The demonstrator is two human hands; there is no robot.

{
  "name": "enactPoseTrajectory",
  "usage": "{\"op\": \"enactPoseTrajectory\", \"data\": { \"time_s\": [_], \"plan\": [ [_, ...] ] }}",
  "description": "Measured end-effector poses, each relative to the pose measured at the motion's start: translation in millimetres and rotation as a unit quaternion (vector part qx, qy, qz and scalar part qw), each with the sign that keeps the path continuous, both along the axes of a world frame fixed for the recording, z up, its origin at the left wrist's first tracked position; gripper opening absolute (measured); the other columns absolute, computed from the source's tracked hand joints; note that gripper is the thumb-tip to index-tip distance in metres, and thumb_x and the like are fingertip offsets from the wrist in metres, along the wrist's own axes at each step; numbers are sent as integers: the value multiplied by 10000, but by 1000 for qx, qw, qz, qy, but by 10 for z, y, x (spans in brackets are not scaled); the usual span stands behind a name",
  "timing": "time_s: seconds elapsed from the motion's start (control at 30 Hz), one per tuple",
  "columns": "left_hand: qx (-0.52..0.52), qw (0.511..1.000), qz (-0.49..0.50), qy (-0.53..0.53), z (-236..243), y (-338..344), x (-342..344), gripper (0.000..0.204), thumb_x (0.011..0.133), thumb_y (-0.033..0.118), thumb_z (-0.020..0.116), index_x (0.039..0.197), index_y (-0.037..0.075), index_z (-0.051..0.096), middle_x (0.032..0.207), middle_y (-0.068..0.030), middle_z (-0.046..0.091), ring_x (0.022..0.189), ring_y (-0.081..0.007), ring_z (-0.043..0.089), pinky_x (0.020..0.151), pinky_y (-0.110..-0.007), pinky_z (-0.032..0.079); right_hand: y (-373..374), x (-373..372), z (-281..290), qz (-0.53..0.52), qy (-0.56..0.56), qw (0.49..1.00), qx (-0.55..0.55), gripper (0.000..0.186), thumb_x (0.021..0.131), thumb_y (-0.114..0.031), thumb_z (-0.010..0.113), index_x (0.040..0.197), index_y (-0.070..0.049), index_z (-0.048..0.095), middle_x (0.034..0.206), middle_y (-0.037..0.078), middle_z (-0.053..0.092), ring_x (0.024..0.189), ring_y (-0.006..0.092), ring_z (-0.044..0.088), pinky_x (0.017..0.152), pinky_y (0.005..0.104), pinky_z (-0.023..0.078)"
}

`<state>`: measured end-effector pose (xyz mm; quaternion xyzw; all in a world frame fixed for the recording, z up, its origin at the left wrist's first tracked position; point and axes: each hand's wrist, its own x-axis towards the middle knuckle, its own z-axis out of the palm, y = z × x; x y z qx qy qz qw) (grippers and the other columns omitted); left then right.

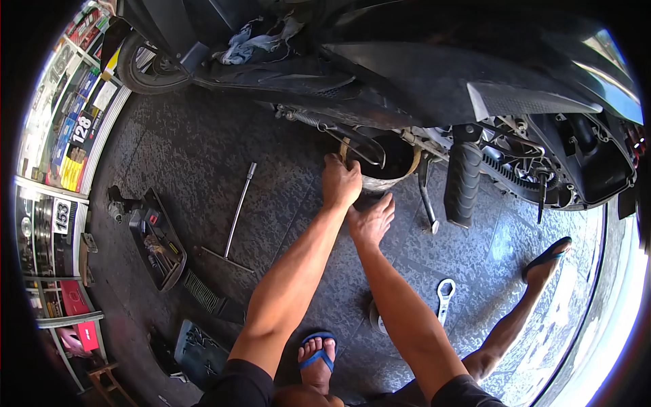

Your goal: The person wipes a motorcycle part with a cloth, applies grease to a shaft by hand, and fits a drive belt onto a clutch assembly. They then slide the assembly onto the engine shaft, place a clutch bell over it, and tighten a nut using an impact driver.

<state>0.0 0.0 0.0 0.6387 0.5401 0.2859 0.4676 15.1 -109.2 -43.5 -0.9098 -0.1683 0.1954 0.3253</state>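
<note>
A round, open-topped tub (388, 184) with a worn yellowish rim and a dark inside stands under the side of a black scooter (407, 74). My left hand (341, 180) is closed on the near left side of the tub's rim. Just below it, my right hand (372, 220) reaches toward the tub's base with its fingers apart. Whether its fingertips touch the tub I cannot tell. The scooter's side stand (426, 193) points down to the right of the tub.
A T-handle socket wrench (236, 214) lies on the dark floor to the left, near a tool tray (178, 271). A ring spanner (444, 298) lies right of my right forearm. Shelves of packaged goods (68, 142) line the left side. The scooter's rear tyre (463, 183) is at right.
</note>
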Motion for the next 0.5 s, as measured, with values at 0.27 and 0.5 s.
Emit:
{"op": "enactPoseTrajectory", "data": {
  "time_s": [0.27,0.5],
  "plan": [
    [9,1000,-1,-18,24,60,42,374,949,203,615,1117,-101,475,1000,-393,673,995,-543,670,862,-551,543,407,-43,-320,-59,-78,995,-20,1024,841,-409,742,1554,79,191,1591,260,313,1445,419,342,1174,542,297],
    [16,999,-8,-41,81,20,69,399,956,213,624,1136,-99,453,1014,-394,670,1011,-546,659,867,-547,540,318,51,-182,-32,-82,995,-40,1061,754,-463,822,1512,46,282,1462,238,436,1383,404,405,1129,539,341]
  ]
}}
